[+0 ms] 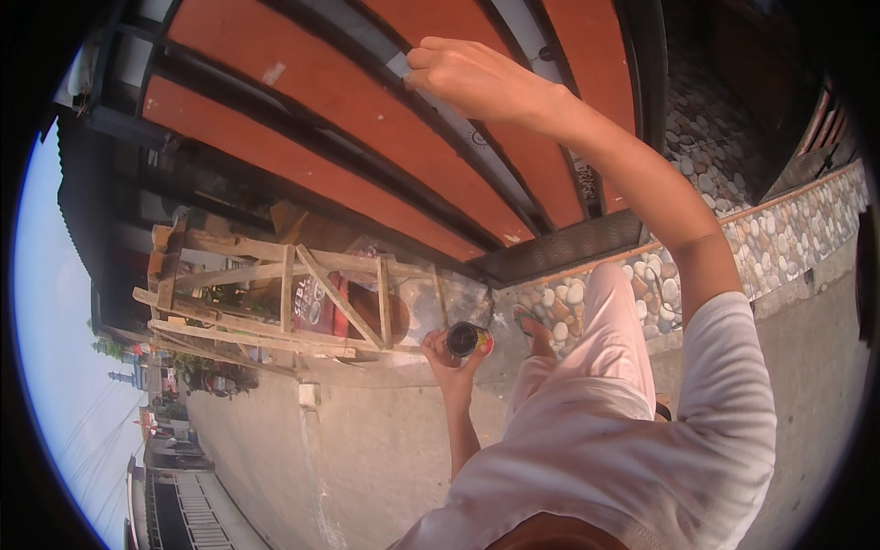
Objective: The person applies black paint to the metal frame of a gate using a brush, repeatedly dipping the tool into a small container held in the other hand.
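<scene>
My left hand is wrapped round the side of a small open tin can with a coloured label. Dark stuff, which looks like black paint, shows inside it. My right hand is raised on a stretched arm, in front of a gate of orange-red panels between black bars. Its fingers are closed and bent toward a black bar beside a pale strip. Anything pinched in them is hidden from this view, and I cannot tell whether they touch the bar.
A wooden frame of rough slats stands left of the can. Below the gate runs a pebble-faced ledge, with my sandalled foot beside it. Concrete paving stretches left, toward a lane with houses.
</scene>
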The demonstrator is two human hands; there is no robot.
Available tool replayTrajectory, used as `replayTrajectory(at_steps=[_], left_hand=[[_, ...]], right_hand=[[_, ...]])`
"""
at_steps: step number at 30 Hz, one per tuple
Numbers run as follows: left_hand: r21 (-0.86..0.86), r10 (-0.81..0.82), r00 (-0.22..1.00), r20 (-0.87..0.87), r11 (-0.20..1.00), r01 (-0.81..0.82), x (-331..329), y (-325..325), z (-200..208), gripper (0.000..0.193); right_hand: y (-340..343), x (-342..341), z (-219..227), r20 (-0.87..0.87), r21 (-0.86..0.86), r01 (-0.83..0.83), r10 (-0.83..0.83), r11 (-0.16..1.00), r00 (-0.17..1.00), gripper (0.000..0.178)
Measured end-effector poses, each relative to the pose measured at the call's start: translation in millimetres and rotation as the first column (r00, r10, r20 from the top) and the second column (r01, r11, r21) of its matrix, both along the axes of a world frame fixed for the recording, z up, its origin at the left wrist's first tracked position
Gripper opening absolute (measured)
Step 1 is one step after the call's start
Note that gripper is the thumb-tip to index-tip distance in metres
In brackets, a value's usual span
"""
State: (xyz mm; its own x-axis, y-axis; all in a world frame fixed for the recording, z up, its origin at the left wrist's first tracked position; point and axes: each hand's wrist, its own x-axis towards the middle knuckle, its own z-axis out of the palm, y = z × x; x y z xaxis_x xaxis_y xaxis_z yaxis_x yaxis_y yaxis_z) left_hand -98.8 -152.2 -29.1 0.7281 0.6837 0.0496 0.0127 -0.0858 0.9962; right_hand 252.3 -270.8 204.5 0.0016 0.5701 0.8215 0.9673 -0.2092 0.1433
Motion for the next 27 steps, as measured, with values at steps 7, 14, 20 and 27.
replayTrajectory(at_steps=[7,14,20,27], left_hand=[[0.022,0.002,1.000,-0.024,1.000,-0.001,1,1,1,0.088],[0.041,0.004,1.000,-0.021,0.999,-0.003,-2,2,3,0.087],[0.026,-0.005,1.000,0.002,1.000,0.005,1,0,1,0.087],[0.021,-0.020,0.999,0.029,1.000,0.020,6,-4,9,0.086]], right_hand=[[-3,20,62,0.245,0.434,-0.163,0.058,0.886,0.968,0.005],[-7,17,29,0.052,0.254,-0.022,0.009,0.967,0.999,0.020],[-5,5,46,0.017,0.135,-0.017,0.015,0.991,1.000,0.022],[-27,1,62,0.179,0.639,-0.150,0.044,0.755,0.983,0.020]])
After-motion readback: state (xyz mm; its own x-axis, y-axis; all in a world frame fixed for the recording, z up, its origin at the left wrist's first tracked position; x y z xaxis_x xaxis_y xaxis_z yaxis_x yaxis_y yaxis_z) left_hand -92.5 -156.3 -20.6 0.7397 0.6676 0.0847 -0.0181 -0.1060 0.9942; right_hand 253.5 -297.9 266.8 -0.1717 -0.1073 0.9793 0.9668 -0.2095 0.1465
